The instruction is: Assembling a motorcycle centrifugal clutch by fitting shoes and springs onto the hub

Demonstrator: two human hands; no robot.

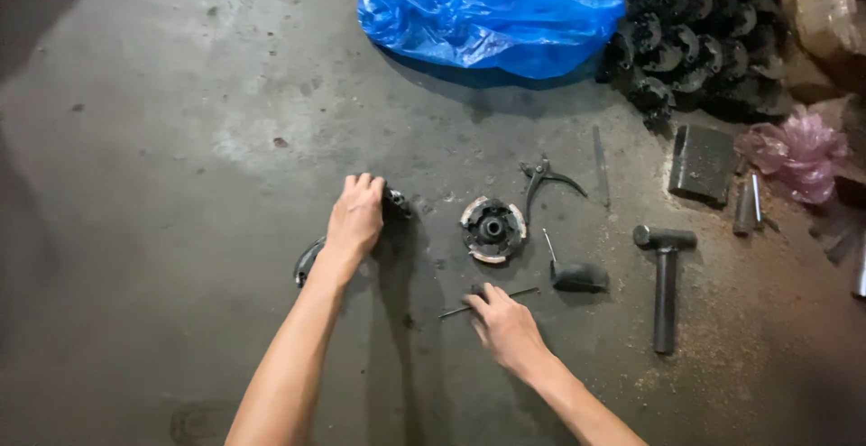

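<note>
Concrete floor (180, 94), parts laid out. Left hand (354, 216) curled over a small dark part (397, 202), seemingly gripping it; right hand (507, 327) loosely open, fingertips on a thin metal rod (456, 311) lying flat. A round clutch-like assembly (492, 229) sits between and beyond them, hammer (666, 279) well right: looks like sorting pieces mid-teardown, and lifting the rod would call for a pinch.

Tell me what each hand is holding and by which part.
The left hand grips a dark metal part by its near end. The right hand rests its fingertips on a thin metal rod near its middle; whether it grips it cannot be told.
</note>
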